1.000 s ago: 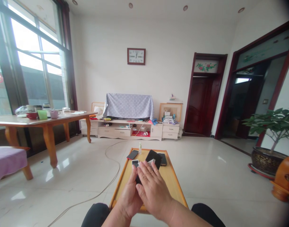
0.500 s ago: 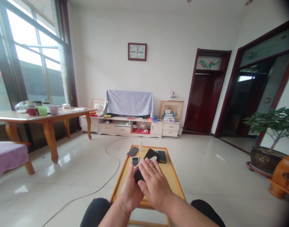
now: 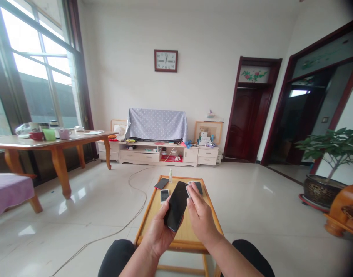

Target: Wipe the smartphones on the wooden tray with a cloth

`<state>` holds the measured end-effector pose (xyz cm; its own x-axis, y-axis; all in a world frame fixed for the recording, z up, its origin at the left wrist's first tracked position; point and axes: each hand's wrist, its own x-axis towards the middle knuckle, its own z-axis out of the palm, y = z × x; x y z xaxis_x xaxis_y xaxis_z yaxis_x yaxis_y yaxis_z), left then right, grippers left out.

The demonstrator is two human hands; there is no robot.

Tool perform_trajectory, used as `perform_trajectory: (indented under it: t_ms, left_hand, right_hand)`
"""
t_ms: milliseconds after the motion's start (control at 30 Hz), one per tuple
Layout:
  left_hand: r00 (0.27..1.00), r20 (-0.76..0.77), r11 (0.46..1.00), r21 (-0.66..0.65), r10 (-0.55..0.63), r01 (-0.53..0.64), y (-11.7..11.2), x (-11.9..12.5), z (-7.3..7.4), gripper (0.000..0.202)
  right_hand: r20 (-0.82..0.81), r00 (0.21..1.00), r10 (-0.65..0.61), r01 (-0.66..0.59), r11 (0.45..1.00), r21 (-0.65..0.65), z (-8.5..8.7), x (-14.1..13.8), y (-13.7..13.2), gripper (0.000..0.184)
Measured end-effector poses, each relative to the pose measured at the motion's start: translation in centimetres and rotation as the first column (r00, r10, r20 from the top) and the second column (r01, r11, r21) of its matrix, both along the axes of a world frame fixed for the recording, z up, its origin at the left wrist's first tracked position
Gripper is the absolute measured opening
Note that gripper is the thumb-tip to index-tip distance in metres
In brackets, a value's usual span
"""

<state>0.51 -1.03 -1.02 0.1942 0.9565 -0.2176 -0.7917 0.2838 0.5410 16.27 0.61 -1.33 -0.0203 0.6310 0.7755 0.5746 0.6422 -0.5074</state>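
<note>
My left hand (image 3: 160, 231) grips a black phone (image 3: 176, 206) by its lower end and holds it tilted, screen up, over a small wooden table (image 3: 212, 219). My right hand (image 3: 201, 219) sits just right of the phone, its fingertips pinched on a small white wipe (image 3: 189, 187) near the phone's upper right edge. On the table beyond lie a white phone (image 3: 164, 195), a dark phone with a red edge (image 3: 161, 183), another dark phone (image 3: 198, 187) and a small bottle (image 3: 170, 176).
A white cable (image 3: 127, 225) snakes over the tiled floor left of the table. A large wooden table (image 3: 52, 140) with cups stands at left, a purple stool (image 3: 9, 192) nearer. A potted plant (image 3: 329, 169) stands at right. A low TV cabinet (image 3: 159, 154) lines the far wall.
My right hand has slid off the phone's screen to its right side, uncovering the whole screen. The left hand still holds the phone, now tilted a little more upright.
</note>
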Motion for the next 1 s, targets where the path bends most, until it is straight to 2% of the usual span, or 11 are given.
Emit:
perform_trajectory:
  t_ms: [133,267,333,433,567,633,700,767,867,933,1000]
  left_hand:
    - [0.996,-0.081,0.998,0.055,0.033,-0.028,-0.2,0.4,0.0,0.049]
    - [0.984,-0.180,0.993,0.113,-0.003,0.024,-0.3,0.7,-0.3,0.045]
    - [0.987,-0.157,0.989,0.135,-0.042,0.064,-0.4,0.8,-0.3,0.041]
    - [0.991,-0.021,0.981,0.143,-0.130,0.132,-0.6,0.4,0.2,0.046]
    - [0.942,0.079,0.944,0.081,-0.325,0.319,-0.5,-0.8,0.6,0.059]
    - [0.930,0.120,0.937,0.083,-0.348,0.340,-0.4,-1.2,0.5,0.056]
    - [0.939,0.151,0.950,0.103,-0.308,0.295,-0.4,-1.2,0.3,0.048]
    - [0.954,0.145,0.962,0.113,-0.262,0.247,-0.4,-0.8,0.2,0.042]
    - [0.960,0.117,0.965,0.103,-0.254,0.243,-0.2,-0.3,0.3,0.044]
    - [0.952,0.147,0.962,0.100,-0.267,0.254,-0.1,-0.3,0.4,0.044]
    - [0.933,0.185,0.951,0.081,-0.309,0.299,0.1,-0.5,0.5,0.043]
  right_hand:
    - [-0.128,0.992,0.006,-0.002,1.000,0.027,-0.8,-1.2,-1.1,0.045]
    - [-0.082,0.996,0.041,-0.036,0.997,0.062,-0.2,-1.9,-1.8,0.047]
    - [0.005,0.998,0.069,-0.069,0.996,0.052,0.0,-2.2,-2.3,0.049]
    - [0.209,0.973,0.100,-0.110,0.993,0.035,-0.4,-2.8,-3.7,0.054]
    - [0.500,0.857,0.121,-0.214,0.968,0.132,-1.6,-3.1,-5.6,0.064]
    - [0.599,0.792,0.119,-0.258,0.954,0.152,-1.2,-2.7,-5.5,0.066]
    - [0.618,0.783,0.063,-0.196,0.969,0.149,0.0,-1.8,-4.4,0.064]
    - [0.573,0.818,-0.038,-0.056,0.988,0.146,1.5,-0.8,-2.9,0.059]
    - [0.515,0.845,-0.141,0.074,0.986,0.148,2.9,0.0,-1.6,0.055]
    - [0.544,0.832,-0.113,0.029,0.987,0.160,2.5,-0.3,-2.2,0.059]
    - [0.607,0.794,-0.032,-0.091,0.981,0.171,1.6,-0.9,-3.5,0.066]
